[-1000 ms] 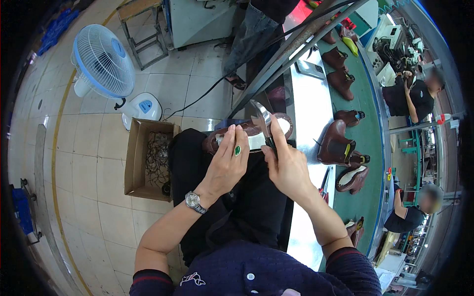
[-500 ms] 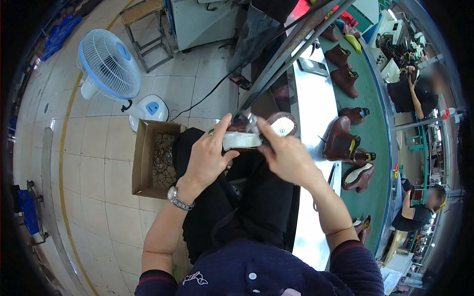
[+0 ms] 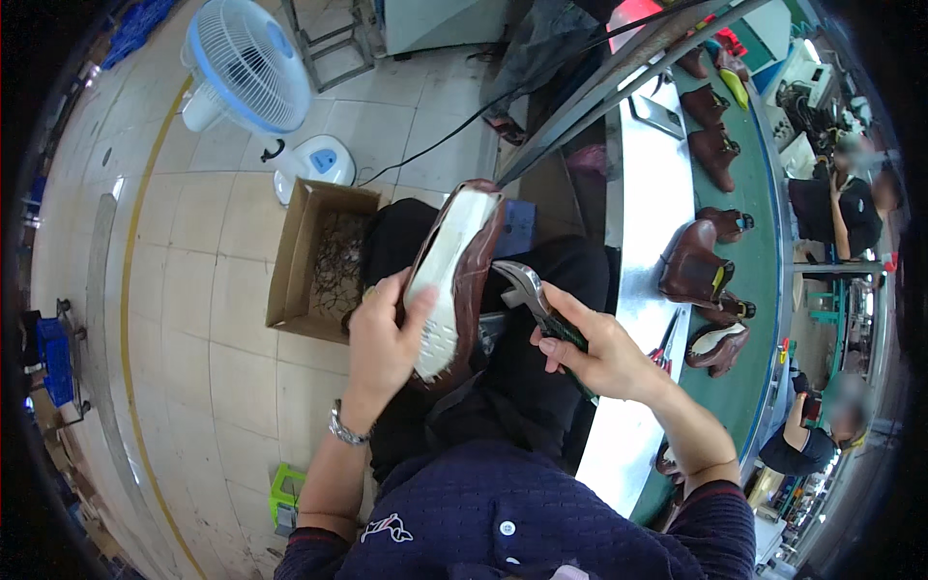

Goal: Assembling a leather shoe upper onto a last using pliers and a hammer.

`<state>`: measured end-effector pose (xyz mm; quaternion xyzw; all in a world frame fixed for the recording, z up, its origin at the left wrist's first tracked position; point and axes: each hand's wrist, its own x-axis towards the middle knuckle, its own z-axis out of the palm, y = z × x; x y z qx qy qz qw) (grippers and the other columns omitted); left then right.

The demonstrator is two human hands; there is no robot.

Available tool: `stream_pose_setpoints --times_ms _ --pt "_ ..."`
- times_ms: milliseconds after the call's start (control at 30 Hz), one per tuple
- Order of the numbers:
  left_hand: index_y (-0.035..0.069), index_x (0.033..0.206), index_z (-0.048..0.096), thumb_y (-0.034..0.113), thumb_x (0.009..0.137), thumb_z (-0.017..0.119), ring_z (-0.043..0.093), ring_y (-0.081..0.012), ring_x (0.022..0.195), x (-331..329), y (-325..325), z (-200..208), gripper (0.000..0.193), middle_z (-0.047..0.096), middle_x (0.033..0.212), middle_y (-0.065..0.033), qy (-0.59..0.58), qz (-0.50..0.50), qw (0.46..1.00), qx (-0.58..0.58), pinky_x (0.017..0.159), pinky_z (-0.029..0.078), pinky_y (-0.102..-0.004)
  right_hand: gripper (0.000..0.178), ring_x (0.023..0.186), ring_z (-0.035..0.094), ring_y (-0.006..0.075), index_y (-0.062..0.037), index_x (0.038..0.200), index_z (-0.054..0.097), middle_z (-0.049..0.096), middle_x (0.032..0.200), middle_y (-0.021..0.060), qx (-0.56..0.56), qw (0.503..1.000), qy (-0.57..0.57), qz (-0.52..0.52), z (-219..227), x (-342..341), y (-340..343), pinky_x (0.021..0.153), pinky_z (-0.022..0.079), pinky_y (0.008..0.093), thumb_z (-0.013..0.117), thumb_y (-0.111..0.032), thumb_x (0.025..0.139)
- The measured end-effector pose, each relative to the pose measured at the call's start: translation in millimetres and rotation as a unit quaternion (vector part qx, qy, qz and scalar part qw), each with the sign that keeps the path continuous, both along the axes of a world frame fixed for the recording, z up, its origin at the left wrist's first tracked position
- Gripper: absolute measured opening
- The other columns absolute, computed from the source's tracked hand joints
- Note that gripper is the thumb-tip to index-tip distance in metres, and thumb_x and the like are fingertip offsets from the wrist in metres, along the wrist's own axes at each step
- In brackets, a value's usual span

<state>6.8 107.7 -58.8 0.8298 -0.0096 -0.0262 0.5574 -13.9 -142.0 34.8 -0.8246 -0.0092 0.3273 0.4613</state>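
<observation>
My left hand [image 3: 385, 338] is closed around a brown leather shoe upper [image 3: 474, 280], bottom up above my lap. Its pale insole faces me, the thumb pressed on it. The rounded end nearest me has a row of small bumps along the leather edge. To the right of the shoe, my right hand [image 3: 597, 350] grips lasting pincers [image 3: 524, 288] by their dark green handles. The curved metal jaws point toward the side of the shoe, with a small gap between. Whether the jaws are parted I cannot tell.
A cardboard box [image 3: 288, 261] holding tangled thin scraps stands left of my legs, a fan [image 3: 253, 72] beyond it. At right run a shiny metal ledge [image 3: 643, 319] and a green belt [image 3: 739, 391] with several brown shoes. A slanted metal post [image 3: 570, 121] rises ahead. Co-workers sit far right.
The shoe has turned lengthwise and come nearer me, showing its insole. My right hand with the pincers has moved away from it, right and down. My view has shifted somewhat.
</observation>
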Motion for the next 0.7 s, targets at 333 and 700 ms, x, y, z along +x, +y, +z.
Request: stream_pose_setpoints --times_ms 333,700 --pt "-0.002 0.117 0.063 0.018 0.097 0.056 0.065 -0.0336 0.065 -23 -18 4 0.029 0.063 0.073 -0.0218 -0.062 -0.017 0.990 0.125 0.056 0.049 -0.0397 0.061 0.080 0.066 0.0413 -0.0039 0.146 0.030 0.066 0.089 0.0249 -0.178 0.918 -0.142 0.324 28 46 31 0.080 0.052 0.0476 0.056 -0.009 0.091" --pt "0.013 0.154 0.021 0.043 0.102 0.045 0.041 -0.0159 0.134 -6 -15 -2 0.065 0.041 0.148 -0.0030 0.315 -0.088 0.737 -0.591 0.112 0.031 -0.0347 0.063 0.060 0.066 0.0349 -0.0159 0.149 0.027 0.065 0.078 0.0180 -0.151 0.927 -0.157 0.304 4 39 18 0.054 0.056 0.0440 0.056 -0.012 0.093"
